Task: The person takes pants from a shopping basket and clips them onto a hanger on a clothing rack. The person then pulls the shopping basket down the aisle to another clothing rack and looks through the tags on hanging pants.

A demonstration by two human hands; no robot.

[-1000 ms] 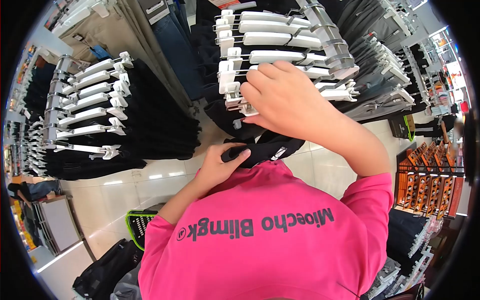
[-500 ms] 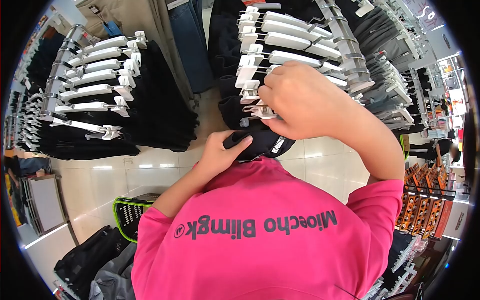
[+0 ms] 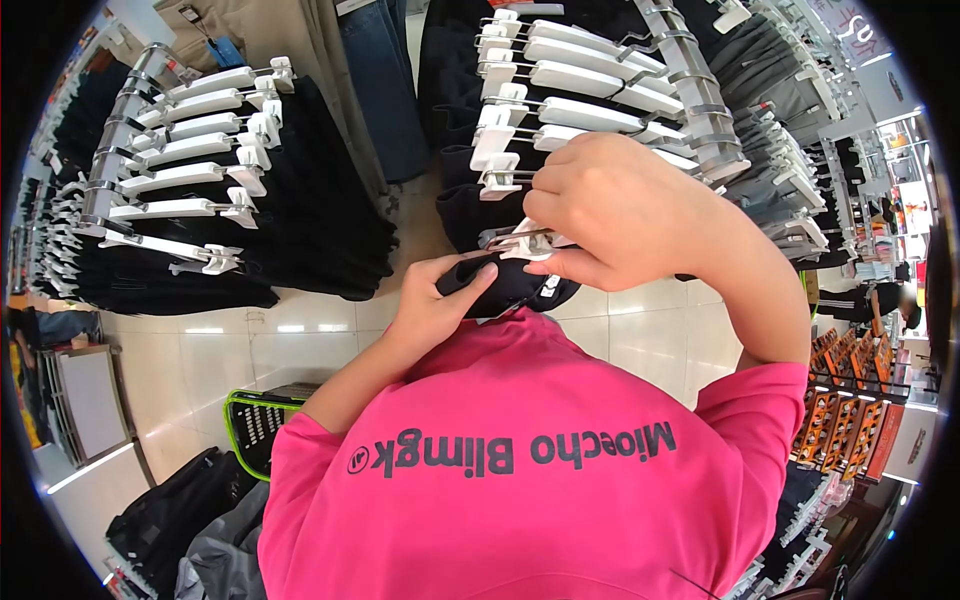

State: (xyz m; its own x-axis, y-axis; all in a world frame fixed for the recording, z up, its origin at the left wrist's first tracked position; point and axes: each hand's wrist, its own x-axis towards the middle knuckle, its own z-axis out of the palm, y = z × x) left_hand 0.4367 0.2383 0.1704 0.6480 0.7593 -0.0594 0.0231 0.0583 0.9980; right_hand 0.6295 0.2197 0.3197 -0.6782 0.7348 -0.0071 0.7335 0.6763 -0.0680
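My left hand [image 3: 437, 298] grips the waistband of a black garment [image 3: 507, 287], thumb on top, close to my chest. Just above the garment, my right hand [image 3: 621, 212] is closed on the white clip [image 3: 527, 242] of a hanger, with the thumb beneath it. The clip touches the garment's top edge; whether it is fastened there I cannot tell. Behind my right hand, several white hangers [image 3: 600, 78] with black clothes hang from a metal rail [image 3: 695, 90].
On the left, another rail [image 3: 105, 165] carries white hangers with black trousers [image 3: 320, 200]. A black and green basket [image 3: 262, 425] stands on the tiled floor at lower left. Orange display racks [image 3: 845, 420] are at the right, with a person [image 3: 872, 300] beyond.
My right hand has brought the hanger clip down and away from the other hangers, onto the black garment. My left hand has shifted slightly left with the waistband.
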